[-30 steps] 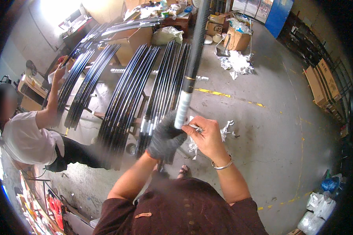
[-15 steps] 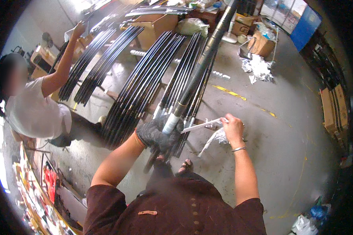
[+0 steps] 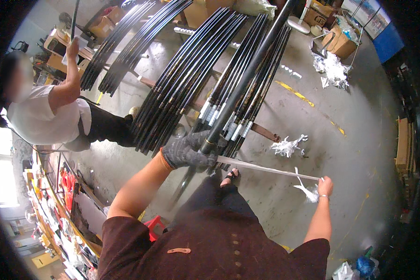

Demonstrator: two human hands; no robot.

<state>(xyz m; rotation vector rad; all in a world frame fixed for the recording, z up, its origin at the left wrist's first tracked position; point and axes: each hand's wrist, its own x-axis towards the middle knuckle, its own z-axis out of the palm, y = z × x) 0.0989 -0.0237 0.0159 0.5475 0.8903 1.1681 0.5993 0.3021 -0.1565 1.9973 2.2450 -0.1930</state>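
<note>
My left hand [image 3: 189, 151], in a dark grey knitted glove, is closed around a long black pole [image 3: 241, 88]. The pole slants from the lower middle up to the top right. A thin white strip [image 3: 270, 169] runs taut from the pole at my left hand across to my bare right hand [image 3: 325, 185]. My right fingers pinch its far end, and a loose crumpled tail [image 3: 308, 191] of white material hangs beside them. Beneath the held pole lies a row of similar dark poles [image 3: 261, 95], several with white-wrapped lower ends [image 3: 240, 129].
More pole bundles [image 3: 184, 79] rest on low supports [image 3: 266, 133]. White scraps [image 3: 287, 146] lie on the floor, with a larger heap [image 3: 332, 70] by a cardboard box [image 3: 339, 41]. At left, a person [image 3: 46, 112] holds another rod, near a cluttered bench [image 3: 63, 224]. A red stool [image 3: 155, 227] is close by.
My right hand has moved out to the right, drawing the white strip longer and straight. White wrapping seen on the pole above my glove is gone there. The other person's arm has shifted.
</note>
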